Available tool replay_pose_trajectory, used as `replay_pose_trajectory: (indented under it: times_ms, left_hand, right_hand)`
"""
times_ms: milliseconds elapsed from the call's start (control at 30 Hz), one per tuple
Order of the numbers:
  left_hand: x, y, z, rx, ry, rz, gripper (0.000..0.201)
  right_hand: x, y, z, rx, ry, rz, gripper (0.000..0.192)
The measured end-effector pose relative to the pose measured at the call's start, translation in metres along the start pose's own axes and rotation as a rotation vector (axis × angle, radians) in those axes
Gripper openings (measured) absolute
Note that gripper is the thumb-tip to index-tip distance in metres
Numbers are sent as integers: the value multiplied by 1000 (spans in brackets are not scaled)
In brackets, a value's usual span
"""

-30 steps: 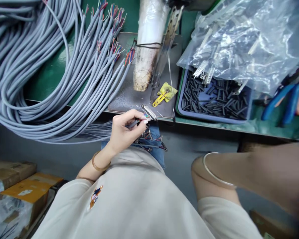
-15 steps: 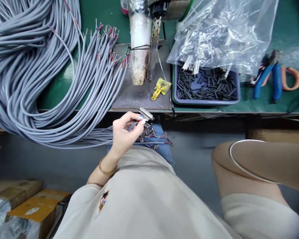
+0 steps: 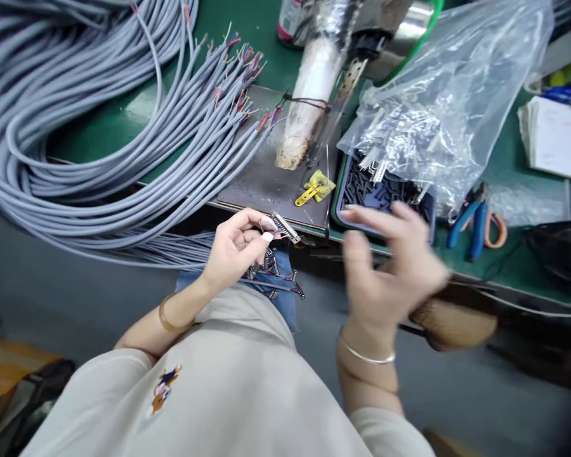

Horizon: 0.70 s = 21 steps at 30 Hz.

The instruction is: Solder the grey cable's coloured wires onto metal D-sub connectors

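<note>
My left hand (image 3: pixel 233 251) pinches a small metal multi-pin connector (image 3: pixel 285 228) wired to a thin grey cable, just below the bench edge and over my lap. More connectors and black tube pieces (image 3: pixel 272 274) lie on the blue cloth on my knee. My right hand (image 3: pixel 390 266) is raised, blurred, with fingers spread and nothing in it. It hovers in front of the blue tray of black tubing pieces (image 3: pixel 378 190).
A big bundle of grey multi-core cables (image 3: pixel 76 127) with stripped coloured ends covers the green bench at left. A dark metal plate (image 3: pixel 266 178) carries a wrapped tool (image 3: pixel 309 101) and a yellow clip (image 3: pixel 314 189). A clear bag of parts (image 3: pixel 438 108) and blue-handled pliers (image 3: pixel 476 222) lie right.
My right arm has swung in from the lower right, and the hand now hovers open near the blue tray. My left hand keeps its hold on the connector. The view has tilted.
</note>
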<state>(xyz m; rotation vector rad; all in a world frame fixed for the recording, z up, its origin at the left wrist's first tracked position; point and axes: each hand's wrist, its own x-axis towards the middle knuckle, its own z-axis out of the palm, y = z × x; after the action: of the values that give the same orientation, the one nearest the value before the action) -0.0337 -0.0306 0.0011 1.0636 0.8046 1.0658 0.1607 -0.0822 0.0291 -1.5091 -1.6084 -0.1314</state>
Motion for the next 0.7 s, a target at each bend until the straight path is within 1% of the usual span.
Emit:
replay_pose_trajectory:
  times_ms: [100,167,233,300,367,433,500,567,633,700]
  left_hand:
    - [3,-2,0,-51,-29,-71,14]
    - [5,-3,0,-94,-32,-104,13]
    - [7,-3,2,-137,-31,-140,12]
    - [9,-2,4,-170,-30,-188,13]
    - [11,0,6,-206,-37,-238,13]
    - [13,1,8,-243,-58,-269,12]
    - [16,0,10,-257,-75,-267,12]
    - [17,-1,11,-231,-66,-247,14]
    - [18,-2,13,-179,-37,-214,17]
    - [19,-2,14,-122,-9,-169,20]
  right_hand:
    - [-12,15,27,-84,-126,-126,25]
    - [-19,22,37,-106,-162,-128,24]
    - [-19,25,38,-81,-154,-97,17]
    - [-14,23,32,-9,-92,-62,10]
    - [-6,19,24,131,25,-46,11]
    - [-1,16,19,289,151,-62,13]
    - [1,14,18,410,242,-90,16]
    - [0,15,21,432,322,-111,15]
    - [-2,16,27,384,428,-110,15]
    - [-5,16,32,324,497,-81,16]
